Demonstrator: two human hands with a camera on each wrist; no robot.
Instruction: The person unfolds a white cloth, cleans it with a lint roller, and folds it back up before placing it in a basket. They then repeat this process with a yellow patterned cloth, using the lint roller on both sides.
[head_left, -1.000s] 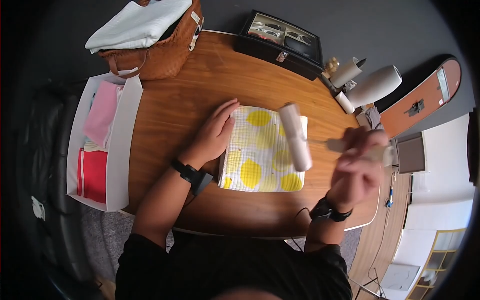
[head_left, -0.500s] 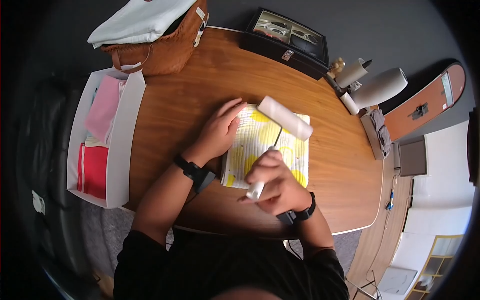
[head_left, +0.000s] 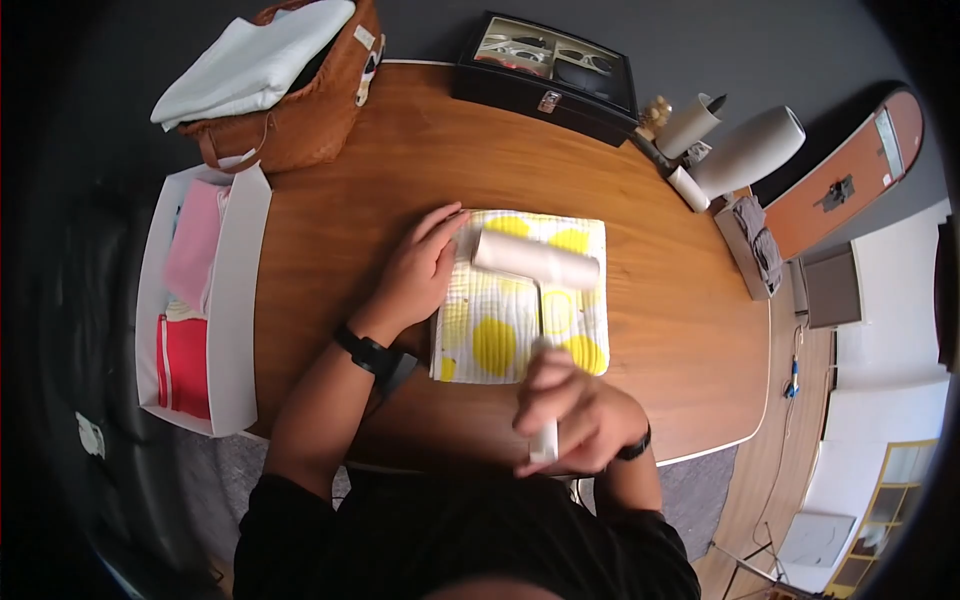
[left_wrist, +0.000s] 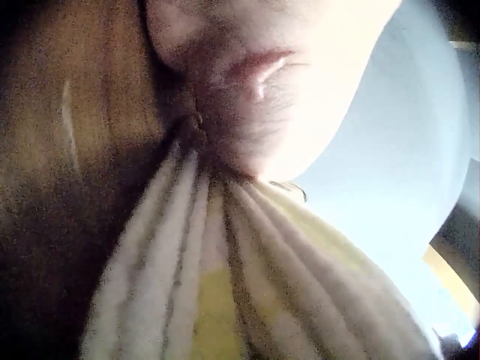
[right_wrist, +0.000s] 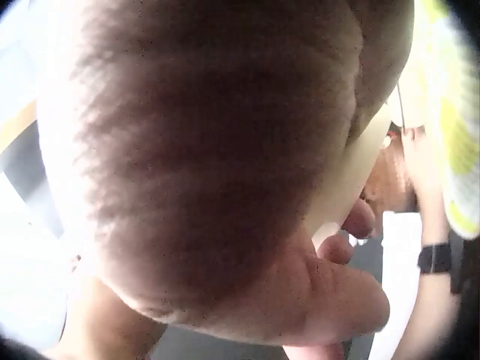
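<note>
A folded muslin cloth, white with yellow lemon print, lies on the wooden table. Against its left edge rests my left hand, fingers extended toward the far corner. The cloth's stacked layers meet that hand in the left wrist view. My right hand, somewhat blurred, grips the white handle of a lint roller. The roller's pale cylinder lies across the upper part of the cloth in the head view. In the right wrist view, the palm of the right hand hides most of the handle.
To the left, a white box holds folded pink and red fabric. Behind it stands a brown basket topped with a white cloth. A black glasses case sits at the back; a white vase and small box stand right.
The right hand swung the lint roller from the right side in over the cloth, then the roller shifted left and turned nearer to level. The left hand stays at the cloth's left edge.
</note>
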